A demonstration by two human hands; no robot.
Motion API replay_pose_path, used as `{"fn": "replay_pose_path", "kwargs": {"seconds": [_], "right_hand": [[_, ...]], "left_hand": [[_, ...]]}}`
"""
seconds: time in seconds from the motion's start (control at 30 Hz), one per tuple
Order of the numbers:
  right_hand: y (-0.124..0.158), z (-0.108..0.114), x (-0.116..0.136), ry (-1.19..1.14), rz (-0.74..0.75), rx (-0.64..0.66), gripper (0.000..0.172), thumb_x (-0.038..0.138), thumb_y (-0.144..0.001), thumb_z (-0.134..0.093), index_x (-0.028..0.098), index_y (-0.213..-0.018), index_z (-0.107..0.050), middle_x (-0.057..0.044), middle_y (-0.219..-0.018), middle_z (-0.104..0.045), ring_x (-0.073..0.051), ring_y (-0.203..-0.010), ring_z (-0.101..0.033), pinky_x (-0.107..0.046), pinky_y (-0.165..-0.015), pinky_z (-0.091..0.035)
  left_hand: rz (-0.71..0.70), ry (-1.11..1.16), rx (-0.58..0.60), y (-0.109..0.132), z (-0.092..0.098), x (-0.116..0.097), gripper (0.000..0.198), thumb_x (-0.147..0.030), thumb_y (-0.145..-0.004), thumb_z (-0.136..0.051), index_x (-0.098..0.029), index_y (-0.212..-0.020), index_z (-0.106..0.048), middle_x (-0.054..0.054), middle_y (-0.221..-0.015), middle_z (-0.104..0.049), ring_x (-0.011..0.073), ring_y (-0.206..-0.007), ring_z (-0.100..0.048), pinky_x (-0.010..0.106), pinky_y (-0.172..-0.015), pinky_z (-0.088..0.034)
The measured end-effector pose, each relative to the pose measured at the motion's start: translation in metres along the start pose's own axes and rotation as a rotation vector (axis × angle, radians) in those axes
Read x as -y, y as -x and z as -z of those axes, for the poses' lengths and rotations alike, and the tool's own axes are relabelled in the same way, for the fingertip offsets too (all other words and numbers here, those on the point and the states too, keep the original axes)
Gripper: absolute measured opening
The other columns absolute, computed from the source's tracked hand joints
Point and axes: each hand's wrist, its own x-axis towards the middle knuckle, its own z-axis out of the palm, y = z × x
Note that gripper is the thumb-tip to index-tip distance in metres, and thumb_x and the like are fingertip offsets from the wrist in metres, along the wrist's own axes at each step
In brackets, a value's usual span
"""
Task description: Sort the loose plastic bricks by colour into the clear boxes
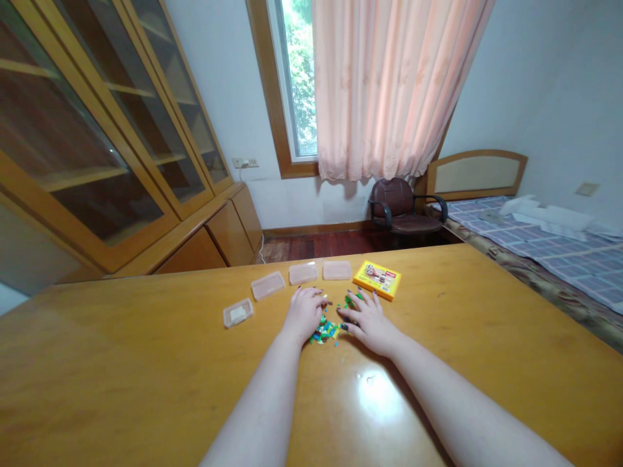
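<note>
Loosely, left hand [305, 314] and right hand [368, 324] rest — spread — among colourful pieces [326, 332].

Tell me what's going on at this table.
A person has both bare hands at a loose pile of small coloured pieces on the wooden table. The left hand is on the pile's left side, the right hand on its right, fingers spread. Whether either grips a piece is too small to tell. Beyond them, four clear trays form an arc, the leftmost with something white in it, and a yellow box lies flat.
</note>
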Motion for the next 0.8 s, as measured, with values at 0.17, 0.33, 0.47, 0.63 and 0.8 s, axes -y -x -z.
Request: {"fn": "replay_pose_path", "kwargs": {"seconds": [0.17, 0.33, 0.47, 0.63, 0.8], "right_hand": [[-0.001, -0.002, -0.003, 0.01, -0.049, -0.021, 0.043, 0.051, -0.09, -0.042, 0.033, -0.126, -0.055, -0.008, -0.146, -0.034, -0.035, -0.137, -0.018, -0.06, -0.108, -0.006], [-0.003, -0.002, -0.004, 0.017, -0.108, -0.083, 0.042, 0.049, -0.09, -0.04, 0.027, -0.122, -0.059, -0.01, -0.145, -0.037, -0.034, -0.137, -0.019, -0.057, -0.11, -0.004], [-0.003, -0.001, -0.003, 0.004, -0.103, -0.086, 0.042, 0.048, -0.091, -0.04, 0.026, -0.121, -0.059, -0.008, -0.144, -0.037, -0.032, -0.137, -0.019, -0.055, -0.11, -0.004], [-0.003, -0.001, -0.003, -0.019, -0.109, -0.072, 0.04, 0.047, -0.091, -0.04, 0.027, -0.121, -0.059, -0.008, -0.145, -0.036, -0.032, -0.138, -0.018, -0.055, -0.11, -0.004], [-0.003, -0.001, -0.003, -0.028, -0.111, -0.064, 0.04, 0.045, -0.09, -0.041, 0.027, -0.121, -0.059, -0.007, -0.144, -0.038, -0.031, -0.138, -0.018, -0.055, -0.111, -0.002]], "left_hand": [[0.21, -0.045, -0.09, -0.002, 0.005, 0.011, 0.031, -0.01, -0.076, -0.048, -0.024, -0.086, -0.074, 0.003, -0.101, -0.07, 0.0208, -0.1, -0.058, 0.036, -0.093, -0.042], [0.213, -0.063, -0.037, 0.0, 0.007, 0.015, 0.028, -0.01, -0.075, -0.052, -0.026, -0.079, -0.075, 0.001, -0.101, -0.07, 0.019, -0.099, -0.058, 0.032, -0.089, -0.042], [0.213, -0.1, -0.004, -0.001, 0.007, 0.013, 0.027, -0.014, -0.078, -0.054, -0.028, -0.084, -0.075, 0.001, -0.105, -0.07, 0.0204, -0.102, -0.058, 0.033, -0.09, -0.041], [0.254, -0.17, 0.046, 0.0, 0.015, 0.008, 0.028, -0.017, -0.081, -0.05, -0.029, -0.09, -0.074, 0.001, -0.104, -0.07, 0.0203, -0.099, -0.059, 0.032, -0.086, -0.043], [0.417, -0.269, 0.114, 0.006, 0.029, -0.004, 0.029, -0.018, -0.082, -0.046, -0.026, -0.093, -0.072, 0.007, -0.1, -0.069, 0.0242, -0.095, -0.061, 0.035, -0.08, -0.045]]}}
